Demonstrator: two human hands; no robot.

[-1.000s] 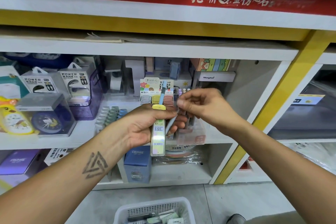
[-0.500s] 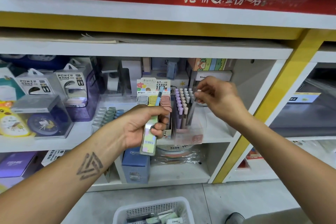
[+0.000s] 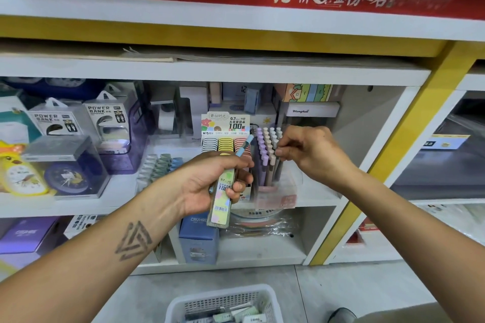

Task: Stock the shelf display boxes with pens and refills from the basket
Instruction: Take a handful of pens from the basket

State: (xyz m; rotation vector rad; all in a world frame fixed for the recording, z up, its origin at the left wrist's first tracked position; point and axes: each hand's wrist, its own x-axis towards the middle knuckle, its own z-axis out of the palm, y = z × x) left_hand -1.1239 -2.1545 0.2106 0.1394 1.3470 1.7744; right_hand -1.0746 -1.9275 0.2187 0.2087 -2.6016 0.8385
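Shelf [image 3: 60,204]: white, middle tier; carries all display stock, left to right.
Far left edge: yellow toy clock [image 3: 15,170] beside a dark-blue alarm clock in clear box [image 3: 69,173].
Behind those: two power bank packs [image 3: 105,119], upright, w/ hang tabs.
Shelf mid: row of small pastel items [image 3: 157,162], too blurred to say what.
Left hand [image 3: 207,181]: held in front of shelf, fingers curled round a lead refill case [image 3: 221,200] (0.7 HB label, barcode low down) plus a light-blue pen [image 3: 246,145] that sticks up past the thumb, tilted right.
Refill display box [image 3: 225,136]: behind left hand; header card reads 0.7mm/HB, 100; grey, yellow, pink cases stacked in three columns.
Pen display box [image 3: 277,196]: clear, just right of refill box, near shelf front edge; holds purple and beige pens [image 3: 267,149] upright, packed close.
Right hand [image 3: 312,149]: at the right side of the pen tops, fingers bent, tips pinched together and touching a beige pen cap in the box; can't tell if it truly grips that pen.
Back of shelf, right: white Henghui box [image 3: 312,111] w/ a colourful carton on top.
Lower shelf: blue Cruhre box [image 3: 198,241], upright, below left hand.
Basket [image 3: 270,296]: white, perforated, on the floor under both arms; more refill packs inside, partly cut off by frame bottom.
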